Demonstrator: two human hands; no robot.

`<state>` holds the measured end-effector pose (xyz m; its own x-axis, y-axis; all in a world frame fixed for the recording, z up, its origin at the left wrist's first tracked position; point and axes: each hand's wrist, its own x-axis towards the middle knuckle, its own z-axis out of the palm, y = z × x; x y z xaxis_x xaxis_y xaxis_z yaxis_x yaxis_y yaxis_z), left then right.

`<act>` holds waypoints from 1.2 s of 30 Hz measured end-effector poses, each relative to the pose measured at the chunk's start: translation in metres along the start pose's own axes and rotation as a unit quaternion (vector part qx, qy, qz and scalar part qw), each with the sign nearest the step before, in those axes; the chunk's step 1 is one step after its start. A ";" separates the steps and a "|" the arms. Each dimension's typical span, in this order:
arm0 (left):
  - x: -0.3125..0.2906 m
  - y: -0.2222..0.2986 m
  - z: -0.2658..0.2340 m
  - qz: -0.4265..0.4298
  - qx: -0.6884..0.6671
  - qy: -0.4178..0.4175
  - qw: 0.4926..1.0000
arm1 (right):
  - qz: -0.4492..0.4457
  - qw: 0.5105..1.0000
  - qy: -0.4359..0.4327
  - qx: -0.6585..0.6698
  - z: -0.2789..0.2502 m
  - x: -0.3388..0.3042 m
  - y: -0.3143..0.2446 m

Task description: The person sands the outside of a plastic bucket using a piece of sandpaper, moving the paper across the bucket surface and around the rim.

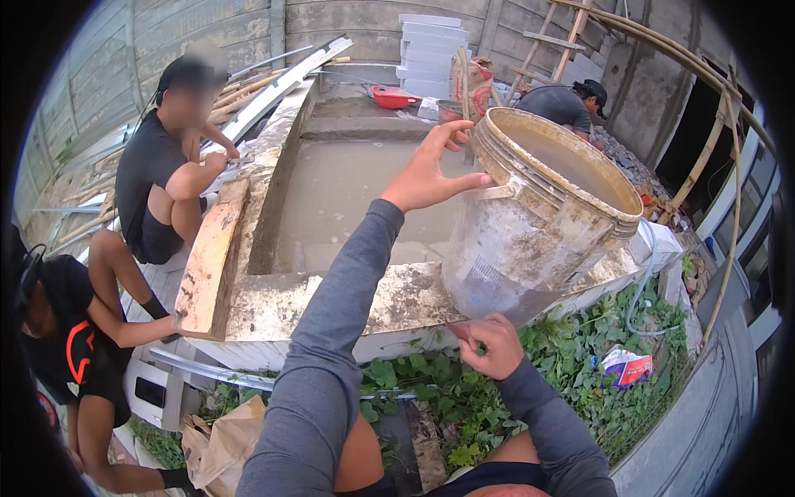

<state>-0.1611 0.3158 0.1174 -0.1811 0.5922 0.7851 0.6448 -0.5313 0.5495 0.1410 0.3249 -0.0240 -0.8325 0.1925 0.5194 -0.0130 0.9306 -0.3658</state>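
Observation:
A large, dirty, pale plastic bucket (517, 240) stands on the ledge in front of me, with greyish liquid inside its stained rim. My left hand (435, 166) is at the bucket's upper left side, fingers spread; its thumb rests on the side below the rim. Low by the foot of the bucket, my right hand (494, 346) is closed. Something small and reddish-brown shows at its fingers, too little visible to name. Under the bucket, the ledge (356, 302) is crusted with dried mortar and borders a basin (356, 199) of murky grey water.
A wooden plank (213, 261) lies on the left ledge. Two people (161, 157) sit at the left; another person (556, 106) bends at the far right. A red tray (395, 98), stacked white blocks (431, 54) and a ladder (551, 45) are behind. Green plants (555, 364) grow below the ledge.

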 end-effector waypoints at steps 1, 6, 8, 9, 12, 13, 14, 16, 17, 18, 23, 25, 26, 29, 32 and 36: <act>-0.003 -0.004 -0.002 -0.015 -0.005 -0.003 1.000 | 0.006 1.000 -0.002 0.004 0.003 -0.002 -0.003; -0.006 -0.028 -0.020 -0.046 -0.074 0.011 0.996 | -0.015 1.000 0.021 0.018 0.016 -0.002 -0.011; -0.004 -0.032 -0.012 -0.072 -0.069 0.017 0.995 | 0.015 1.000 0.004 -0.016 0.004 -0.009 -0.012; -0.004 -0.034 -0.009 -0.087 -0.059 0.022 0.994 | 0.025 0.999 -0.008 -0.029 0.000 -0.014 -0.010; -0.005 -0.044 -0.018 -0.135 -0.043 0.020 0.990 | 0.014 1.000 0.006 -0.019 0.005 -0.009 -0.024; -0.008 -0.051 -0.024 -0.133 -0.019 0.037 0.990 | 0.005 1.000 0.023 -0.014 0.008 -0.005 -0.030; -0.013 -0.058 -0.030 -0.132 0.005 0.052 0.990 | 0.010 1.000 0.011 -0.006 0.013 -0.005 -0.034; -0.015 -0.065 -0.036 -0.135 0.028 0.067 0.988 | 0.021 1.000 -0.004 -0.012 0.011 -0.006 -0.033; -0.019 -0.069 -0.040 -0.150 0.035 0.067 0.986 | 0.022 1.000 -0.007 -0.013 0.014 -0.006 -0.032; -0.022 -0.071 -0.042 -0.164 0.039 0.070 0.983 | 0.020 1.000 -0.009 -0.013 0.014 -0.005 -0.032; -0.034 -0.076 -0.046 -0.235 0.027 0.048 0.970 | 0.013 0.999 -0.013 -0.032 0.014 -0.005 -0.027; -0.039 -0.081 -0.052 -0.251 0.027 0.035 0.967 | 0.016 1.000 -0.012 -0.022 0.015 -0.006 -0.030; -0.042 -0.085 -0.056 -0.254 0.021 0.033 0.966 | 0.017 1.000 -0.012 -0.014 0.016 -0.004 -0.032; -0.050 -0.093 -0.055 -0.270 -0.007 0.021 0.963 | 0.014 0.999 -0.011 -0.029 0.015 -0.004 -0.033; -0.060 -0.100 -0.058 -0.291 -0.012 0.015 0.957 | 0.012 1.000 -0.017 -0.023 0.018 -0.003 -0.035; -0.061 -0.098 -0.060 -0.292 0.004 0.007 0.956 | 0.004 1.000 -0.004 -0.022 0.014 -0.001 -0.039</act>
<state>-0.2579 0.2959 0.0328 -0.5216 0.7785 0.3491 0.4370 -0.1076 0.8930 0.1342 0.2840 -0.0209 -0.8370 0.1977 0.5102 0.0183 0.9420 -0.3350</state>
